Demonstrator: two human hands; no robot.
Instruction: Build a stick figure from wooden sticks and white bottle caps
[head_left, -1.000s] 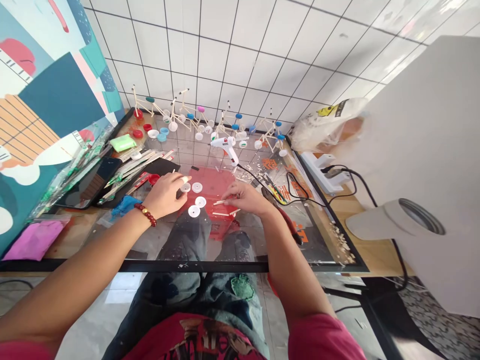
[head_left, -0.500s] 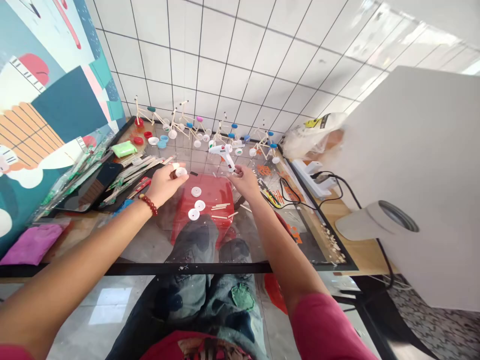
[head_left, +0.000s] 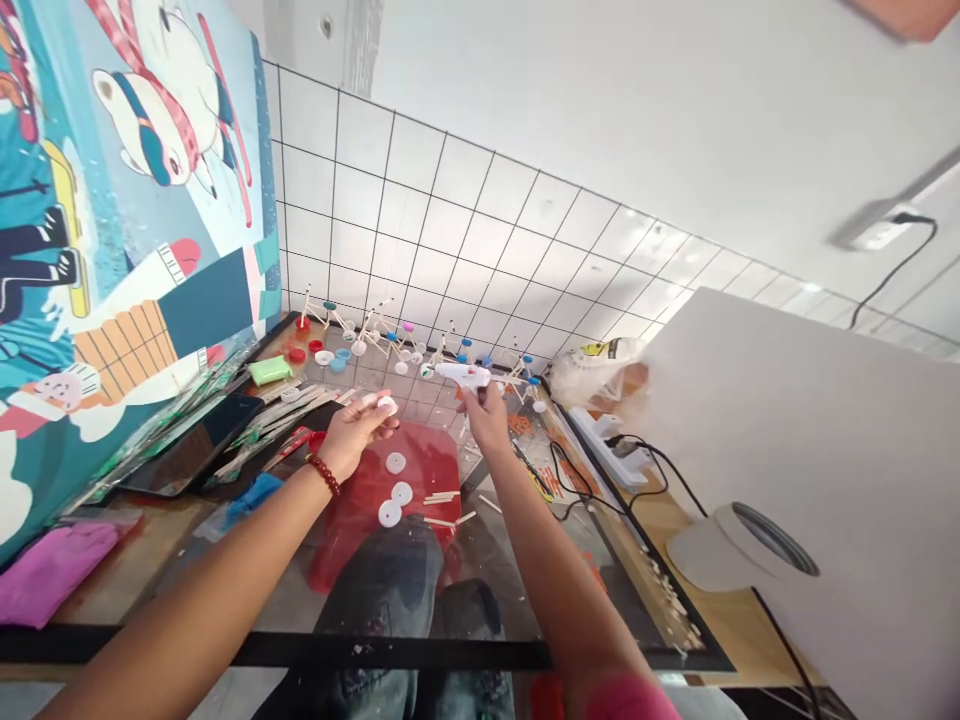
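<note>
My left hand (head_left: 354, 432) is raised a little above the glass table (head_left: 225, 560) and pinches a white bottle cap (head_left: 387, 405) at its fingertips. My right hand (head_left: 485, 418) is closed round the handle of a white glue gun (head_left: 463, 375), lifted with its nozzle pointing left toward the cap. Three more white caps (head_left: 394, 489) lie on the glass below my left hand. Beside them are a few short wooden sticks (head_left: 442, 500). A red stool (head_left: 360, 500) shows through the glass.
Several small stick-and-cap bicycle models (head_left: 390, 340) line the tiled wall. Loose red, white and blue caps (head_left: 322, 355), a green block (head_left: 270, 370), a dark tablet (head_left: 195, 455) and bundled sticks (head_left: 285, 415) lie at left. A power strip (head_left: 600, 440) with black cables and a plastic bag (head_left: 600, 375) sit at right.
My right hand has left the sticks, gone to the glue gun and lifted it. My left hand has picked up one white cap and raised it. The camera has tilted upward.
</note>
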